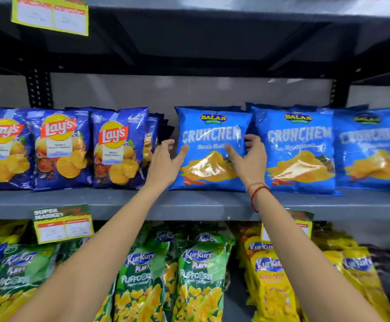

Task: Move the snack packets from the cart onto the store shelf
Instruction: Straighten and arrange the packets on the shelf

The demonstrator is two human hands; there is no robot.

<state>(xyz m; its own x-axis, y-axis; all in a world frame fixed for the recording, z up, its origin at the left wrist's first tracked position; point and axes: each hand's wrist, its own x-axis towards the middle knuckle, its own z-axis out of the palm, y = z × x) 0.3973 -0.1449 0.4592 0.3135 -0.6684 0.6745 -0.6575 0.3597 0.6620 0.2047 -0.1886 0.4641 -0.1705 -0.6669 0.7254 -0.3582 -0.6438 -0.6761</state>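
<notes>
Two bare hands reach up to the middle shelf [119, 203] in the head view, both at one light-blue Crunchem packet [209, 147] that stands upright on the grey board. The left hand [166, 162] is at the packet's left edge, fingers [181, 154] spread and loose, thumb lying on the front of the bag and the other fingers curling toward its side; it does not clamp the bag. The right hand [251, 159] is at the packet's right edge, forefinger resting on the front and the remaining fingers hooked around the side between this bag and the next; whether it truly grips is not clear. A red thread [258, 194] circles the right wrist.

Just right of the handled packet stand two more Crunchem packets [298, 149], overlapping each other. To the left, apart by a dark gap, is a row of dark-blue Lay's packets [61, 147]. A yellow price tag [62, 225] hangs from the shelf edge. On the shelf below lean green Kurkure Puffcorn packets [198, 275] and, to the right, yellow Kurkure packets [268, 280].
</notes>
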